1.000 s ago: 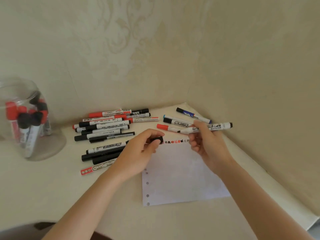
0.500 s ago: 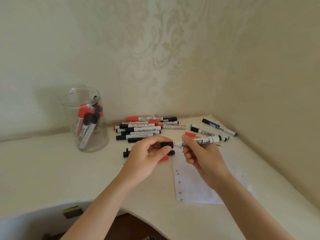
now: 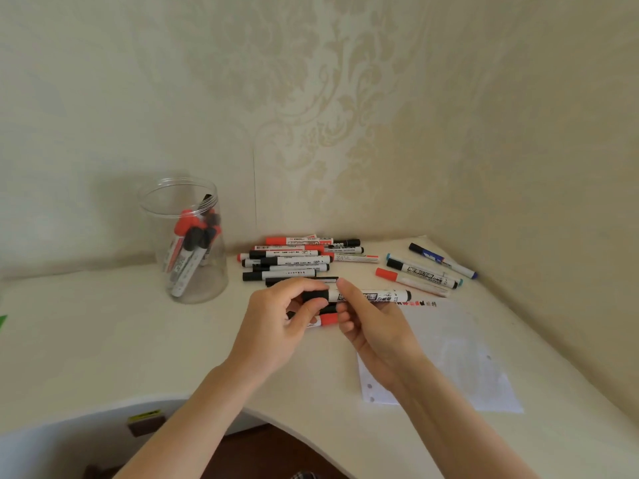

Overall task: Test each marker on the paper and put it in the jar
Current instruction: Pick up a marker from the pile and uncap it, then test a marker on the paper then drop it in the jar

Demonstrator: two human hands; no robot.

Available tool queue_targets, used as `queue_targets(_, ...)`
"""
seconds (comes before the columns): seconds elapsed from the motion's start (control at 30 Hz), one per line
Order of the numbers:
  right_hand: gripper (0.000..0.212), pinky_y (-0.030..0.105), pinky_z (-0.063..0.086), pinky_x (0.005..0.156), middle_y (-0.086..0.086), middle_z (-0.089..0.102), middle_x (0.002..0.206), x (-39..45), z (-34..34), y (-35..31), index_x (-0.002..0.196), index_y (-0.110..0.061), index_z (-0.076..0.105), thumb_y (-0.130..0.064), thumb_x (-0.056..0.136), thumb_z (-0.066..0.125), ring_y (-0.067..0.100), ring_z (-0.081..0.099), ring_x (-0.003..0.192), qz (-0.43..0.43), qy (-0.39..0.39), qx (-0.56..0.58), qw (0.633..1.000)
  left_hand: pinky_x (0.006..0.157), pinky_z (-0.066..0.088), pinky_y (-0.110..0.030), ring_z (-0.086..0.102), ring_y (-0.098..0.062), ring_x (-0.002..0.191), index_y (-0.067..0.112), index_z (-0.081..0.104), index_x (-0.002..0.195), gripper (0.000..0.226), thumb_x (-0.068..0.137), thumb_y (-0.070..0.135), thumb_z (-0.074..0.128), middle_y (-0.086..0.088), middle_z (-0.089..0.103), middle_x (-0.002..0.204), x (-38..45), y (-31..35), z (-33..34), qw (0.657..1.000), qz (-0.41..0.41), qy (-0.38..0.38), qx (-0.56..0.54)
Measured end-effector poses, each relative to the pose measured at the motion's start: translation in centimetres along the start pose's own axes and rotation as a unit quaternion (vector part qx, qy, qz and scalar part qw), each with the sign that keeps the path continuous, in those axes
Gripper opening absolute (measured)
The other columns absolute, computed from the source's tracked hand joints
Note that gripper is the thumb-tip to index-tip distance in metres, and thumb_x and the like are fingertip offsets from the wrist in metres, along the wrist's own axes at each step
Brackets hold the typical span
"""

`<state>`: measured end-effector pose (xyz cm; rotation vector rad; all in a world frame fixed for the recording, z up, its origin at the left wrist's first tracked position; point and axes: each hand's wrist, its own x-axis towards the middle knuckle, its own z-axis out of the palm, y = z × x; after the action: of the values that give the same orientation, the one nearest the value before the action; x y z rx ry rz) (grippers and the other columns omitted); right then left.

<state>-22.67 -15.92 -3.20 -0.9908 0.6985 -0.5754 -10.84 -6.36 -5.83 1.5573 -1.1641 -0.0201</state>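
A white marker with black ends (image 3: 371, 295) lies level between my two hands above the table. My right hand (image 3: 371, 326) grips its barrel. My left hand (image 3: 280, 319) pinches the black cap (image 3: 315, 296), which sits on the marker's left end. The white paper (image 3: 460, 354) with punched holes lies under and to the right of my right hand, with a row of small red and black test marks (image 3: 416, 303) along its far edge. The clear jar (image 3: 183, 236) stands at the left and holds several red and black markers upright.
A pile of several black and red markers (image 3: 294, 261) lies behind my hands. Three more markers (image 3: 427, 269) lie at the right near the wall corner. The table's curved front edge (image 3: 207, 402) runs below my left forearm. Walls close off the back and the right.
The cap, apart from the marker one second ago, is now on its end. My hands have come together, and the view has pulled back so the jar shows whole.
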Motion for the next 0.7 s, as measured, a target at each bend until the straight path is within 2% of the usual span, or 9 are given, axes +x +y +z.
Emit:
queue_targets(0.27,0.019,0.014,0.045,0.046,0.005,0.059,0.063,0.9,1.2,0.2,0.079,-0.003,0.069,-0.019,0.086,0.076,0.008,0.05,0.05,0.082,-0.03,0.046,0.995,0.075,0.057,-0.023,0.068,-0.003,0.088,0.014,0.072,0.103,0.018,0.085,0.015,0.071,0.011,0.072,0.095,0.2,-0.5,-1.6,0.997,0.062,-0.004,0.048)
queue_targets(0.3,0.02,0.013,0.044,0.045,0.004,0.058,0.063,0.9,1.4,0.2,0.079,-0.003,0.068,-0.02,0.085,0.076,0.007,0.05,0.05,0.097,-0.048,0.062,0.992,0.073,0.056,-0.021,0.069,-0.005,0.087,0.013,0.071,0.099,0.015,0.084,0.015,0.072,0.011,0.072,0.09,0.1,-0.2,-1.5,0.999,0.043,0.006,0.015)
queue_targets(0.37,0.025,0.012,0.044,0.045,0.003,0.056,0.064,1.0,2.0,0.2,0.082,-0.003,0.066,-0.026,0.084,0.076,0.006,0.05,0.052,0.12,-0.088,0.11,0.983,0.073,0.055,-0.021,0.071,-0.008,0.083,0.01,0.068,0.093,0.013,0.082,0.01,0.074,0.005,0.073,0.085,0.1,0.6,-1.2,0.989,-0.069,0.035,-0.126)
queue_targets(0.43,0.035,0.012,0.047,0.047,0.003,0.059,0.07,1.0,2.7,0.3,0.091,-0.002,0.067,-0.035,0.08,0.075,0.005,0.052,0.055,0.123,-0.119,0.15,0.974,0.079,0.054,-0.029,0.071,-0.014,0.086,0.01,0.069,0.094,0.015,0.081,0.013,0.075,-0.002,0.074,0.089,0.4,1.2,-1.3,0.939,-0.191,0.059,-0.28)
queue_targets(0.5,0.05,0.015,0.052,0.053,0.004,0.066,0.078,1.4,3.1,0.4,0.104,-0.001,0.069,-0.04,0.075,0.075,0.007,0.056,0.061,0.103,-0.131,0.127,0.978,0.081,0.052,-0.03,0.07,-0.015,0.09,0.01,0.069,0.095,0.02,0.079,0.019,0.074,-0.005,0.074,0.092,1.0,1.1,-2.3,0.916,-0.221,0.079,-0.326)
queue_targets(0.57,0.054,0.018,0.055,0.06,0.003,0.07,0.085,1.9,2.8,0.6,0.113,-0.003,0.069,-0.037,0.072,0.08,0.009,0.061,0.066,0.065,-0.115,0.003,0.991,0.081,0.05,-0.028,0.067,-0.012,0.089,0.009,0.066,0.095,0.022,0.078,0.022,0.072,-0.003,0.072,0.089,2.0,1.5,-4.4,0.918,-0.208,0.105,-0.32)
queue_targets(0.6,0.049,0.018,0.055,0.062,0.001,0.072,0.088,2.2,2.6,0.8,0.116,-0.008,0.069,-0.032,0.074,0.083,0.009,0.063,0.068,0.028,-0.096,-0.109,0.989,0.082,0.051,-0.027,0.067,-0.011,0.089,0.008,0.065,0.096,0.02,0.081,0.02,0.071,-0.003,0.071,0.088,2.6,1.8,-5.6,0.922,-0.196,0.125,-0.309)
queue_targets(0.63,0.041,0.016,0.054,0.062,-0.002,0.074,0.09,2.5,2.3,1.1,0.115,-0.015,0.07,-0.028,0.078,0.083,0.008,0.065,0.069,-0.025,-0.07,-0.243,0.967,0.083,0.051,-0.027,0.067,-0.012,0.09,0.006,0.065,0.098,0.017,0.085,0.016,0.069,-0.003,0.071,0.09,3.2,2.0,-7.0,0.926,-0.184,0.145,-0.296)
queue_targets(0.7,0.024,0.013,0.052,0.064,-0.011,0.071,0.093,3.4,1.6,1.8,0.108,-0.027,0.07,-0.03,0.085,0.077,0.004,0.064,0.074,-0.155,-0.044,-0.488,0.858,0.084,0.054,-0.028,0.069,-0.014,0.094,0.004,0.065,0.103,0.016,0.089,0.012,0.066,-0.006,0.073,0.098,4.6,2.8,-9.8,0.939,-0.158,0.184,-0.245)
